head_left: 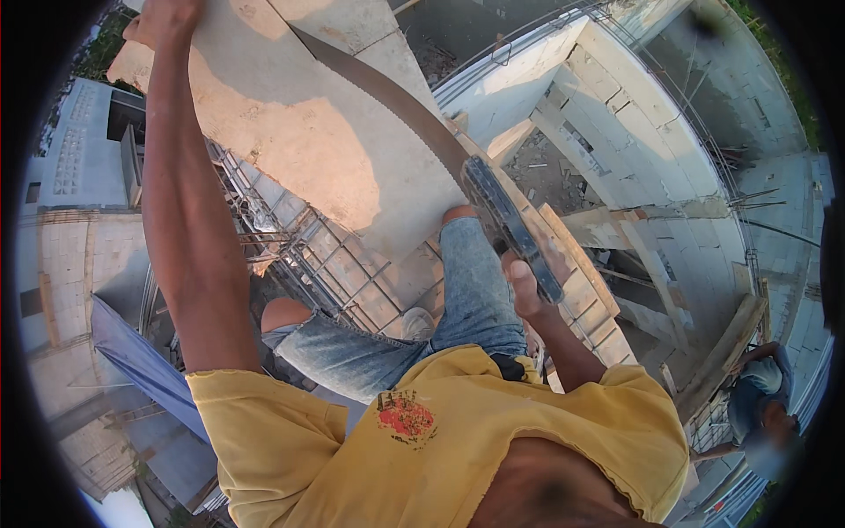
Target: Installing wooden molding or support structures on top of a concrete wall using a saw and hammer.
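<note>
My right hand is wrapped round the dark handle of a handsaw. Its long toothed blade sits in a straight cut across a pale, lightweight concrete block. At the block's far left edge, my left hand is closed on it, with part of the hand beyond the top of the picture. The block's near corner lies just beyond my knees, partly in sun and partly in shade.
Steel rebar cages run below the block and beside my legs. Wooden planks edge a drop at right, with block walls beyond. A blue tarp hangs at left. Another person is at lower right.
</note>
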Demonstrator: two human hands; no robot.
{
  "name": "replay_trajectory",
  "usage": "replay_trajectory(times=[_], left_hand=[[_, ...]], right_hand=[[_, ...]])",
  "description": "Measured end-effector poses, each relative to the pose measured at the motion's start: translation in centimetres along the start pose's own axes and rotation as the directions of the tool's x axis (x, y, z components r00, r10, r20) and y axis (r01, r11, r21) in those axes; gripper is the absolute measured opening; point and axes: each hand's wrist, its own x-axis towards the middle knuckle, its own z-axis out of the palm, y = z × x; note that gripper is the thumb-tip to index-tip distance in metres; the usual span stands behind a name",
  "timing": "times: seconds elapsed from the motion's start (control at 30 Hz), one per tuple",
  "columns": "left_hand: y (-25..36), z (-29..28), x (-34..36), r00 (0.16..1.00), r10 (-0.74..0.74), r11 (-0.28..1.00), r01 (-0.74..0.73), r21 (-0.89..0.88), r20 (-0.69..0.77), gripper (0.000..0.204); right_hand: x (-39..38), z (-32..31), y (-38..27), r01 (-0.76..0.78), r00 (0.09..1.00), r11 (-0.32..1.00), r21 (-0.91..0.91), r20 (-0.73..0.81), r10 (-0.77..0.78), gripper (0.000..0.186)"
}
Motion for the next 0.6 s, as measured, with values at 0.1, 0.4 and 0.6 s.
replay_trajectory(times=[0.1, 0.4, 0.6], left_hand=[[-3.5, 0.9, 1.7, 0.994, -0.04, 0.999, 0.036, 0.041, 0.103, 0.054], [-0.5, 2.9, 1.8, 1.0, 0.002, 0.996, -0.003, -0.091, -0.011, 0.048], [3.5, -2.9, -0.7, 0.996, 0.02, 0.996, -0.028, -0.088, -0.084, 0.046]], right_hand=[[3.8, -0.8, -3.7, 0.051, 0.998, 0.996, 0.075, 0.032, -0.054, 0.058], [-4.0, -2.5, -4.7, 0.292, 0.956, 0.954, 0.069, 0.008, -0.294, 0.052], [11.8, 9.4, -4.8, 0.498, 0.859, 0.865, 0.059, -0.176, -0.482, 0.046]])
